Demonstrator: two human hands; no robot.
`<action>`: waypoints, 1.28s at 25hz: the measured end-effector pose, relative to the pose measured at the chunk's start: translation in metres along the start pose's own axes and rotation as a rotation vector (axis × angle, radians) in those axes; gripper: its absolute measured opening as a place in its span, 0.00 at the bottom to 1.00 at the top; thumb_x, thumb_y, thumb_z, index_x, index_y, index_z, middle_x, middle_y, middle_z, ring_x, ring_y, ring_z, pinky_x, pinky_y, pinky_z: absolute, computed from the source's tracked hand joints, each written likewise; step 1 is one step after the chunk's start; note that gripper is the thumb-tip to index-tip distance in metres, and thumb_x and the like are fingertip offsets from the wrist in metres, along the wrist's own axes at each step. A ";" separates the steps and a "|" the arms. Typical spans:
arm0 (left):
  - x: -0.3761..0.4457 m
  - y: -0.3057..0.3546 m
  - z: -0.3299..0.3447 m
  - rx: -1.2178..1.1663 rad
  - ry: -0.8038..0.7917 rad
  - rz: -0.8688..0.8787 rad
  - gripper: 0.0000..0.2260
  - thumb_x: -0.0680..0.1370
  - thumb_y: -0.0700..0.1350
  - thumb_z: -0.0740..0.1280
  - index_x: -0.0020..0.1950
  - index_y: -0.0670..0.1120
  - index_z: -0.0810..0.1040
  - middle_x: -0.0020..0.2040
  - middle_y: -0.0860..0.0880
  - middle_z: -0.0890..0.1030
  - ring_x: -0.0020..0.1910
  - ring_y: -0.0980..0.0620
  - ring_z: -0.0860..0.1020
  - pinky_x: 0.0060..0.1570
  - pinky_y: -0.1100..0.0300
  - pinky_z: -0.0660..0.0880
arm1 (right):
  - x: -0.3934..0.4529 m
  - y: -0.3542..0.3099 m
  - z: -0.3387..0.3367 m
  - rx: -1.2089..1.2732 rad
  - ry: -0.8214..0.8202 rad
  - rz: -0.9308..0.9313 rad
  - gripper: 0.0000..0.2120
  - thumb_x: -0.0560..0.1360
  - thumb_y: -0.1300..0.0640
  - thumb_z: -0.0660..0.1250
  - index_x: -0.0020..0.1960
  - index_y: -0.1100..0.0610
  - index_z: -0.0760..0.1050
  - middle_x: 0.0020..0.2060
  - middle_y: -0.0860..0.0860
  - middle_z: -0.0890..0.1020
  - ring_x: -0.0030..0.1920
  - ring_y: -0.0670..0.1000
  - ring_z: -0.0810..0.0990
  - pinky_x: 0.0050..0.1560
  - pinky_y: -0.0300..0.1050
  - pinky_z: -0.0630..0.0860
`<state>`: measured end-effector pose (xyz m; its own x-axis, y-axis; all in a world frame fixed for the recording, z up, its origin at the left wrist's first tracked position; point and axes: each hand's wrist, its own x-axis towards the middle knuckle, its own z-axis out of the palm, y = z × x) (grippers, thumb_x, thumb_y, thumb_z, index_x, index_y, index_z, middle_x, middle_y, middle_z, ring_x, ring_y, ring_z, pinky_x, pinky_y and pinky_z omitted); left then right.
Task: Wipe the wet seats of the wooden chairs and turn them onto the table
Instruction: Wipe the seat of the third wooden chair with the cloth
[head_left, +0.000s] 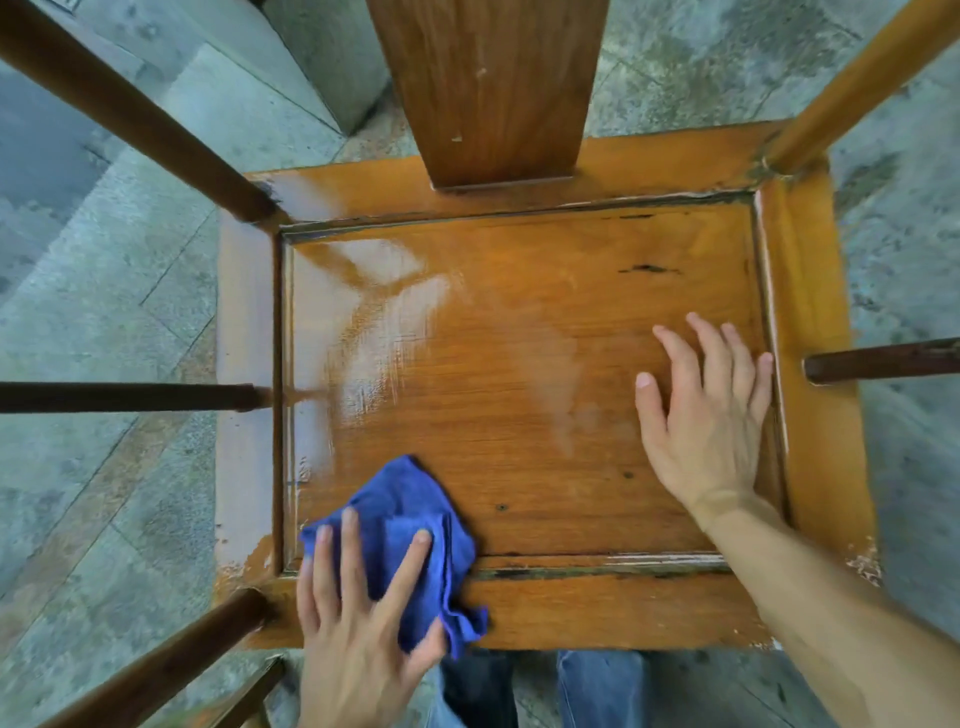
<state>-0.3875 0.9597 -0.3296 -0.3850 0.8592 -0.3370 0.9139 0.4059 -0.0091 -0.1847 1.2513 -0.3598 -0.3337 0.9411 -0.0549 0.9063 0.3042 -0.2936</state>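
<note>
The orange-brown wooden chair seat (519, 364), a flat panel set inside a raised frame, fills the view from above, with the broad wooden back slat (488, 88) rising at its far edge and dark round rails (124, 397) crossing at the left and right sides. The left hand (358, 623) lies with straight, spread fingers pressing a crumpled blue microfibre cloth (410, 525) flat onto the near left corner of the seat, the cloth lapping over the front frame; it is not clenched. The right hand (706, 415) rests palm down, fingers straight and relaxed, on the right part of the seat panel, grasping nothing, well apart from the cloth. A pale wet sheen (374, 322) spreads over the far left part of the panel. Grey stone paving (104, 291) lies beneath the chair.
</note>
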 end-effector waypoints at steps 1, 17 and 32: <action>0.014 0.002 0.002 0.022 -0.009 0.063 0.36 0.72 0.69 0.61 0.78 0.58 0.62 0.79 0.34 0.58 0.76 0.29 0.60 0.72 0.36 0.57 | -0.004 0.004 0.002 -0.002 -0.003 -0.009 0.23 0.82 0.47 0.55 0.74 0.51 0.67 0.77 0.54 0.65 0.79 0.59 0.57 0.79 0.66 0.49; 0.413 0.254 -0.111 -0.085 0.160 0.319 0.31 0.82 0.61 0.48 0.81 0.47 0.58 0.80 0.39 0.61 0.79 0.40 0.58 0.77 0.43 0.53 | 0.002 0.004 0.004 0.161 0.152 -0.036 0.28 0.81 0.44 0.54 0.77 0.56 0.61 0.76 0.61 0.65 0.77 0.60 0.64 0.78 0.65 0.55; 0.069 -0.014 -0.008 -0.001 0.037 0.121 0.36 0.76 0.68 0.57 0.80 0.50 0.62 0.82 0.43 0.54 0.81 0.40 0.53 0.76 0.37 0.55 | -0.002 0.007 0.005 0.074 0.081 -0.033 0.25 0.79 0.44 0.57 0.72 0.52 0.72 0.76 0.56 0.68 0.78 0.59 0.60 0.79 0.62 0.51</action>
<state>-0.4280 1.0163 -0.3454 -0.2766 0.9126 -0.3010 0.9538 0.2990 0.0301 -0.1793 1.2511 -0.3664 -0.3384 0.9404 0.0326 0.8723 0.3265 -0.3640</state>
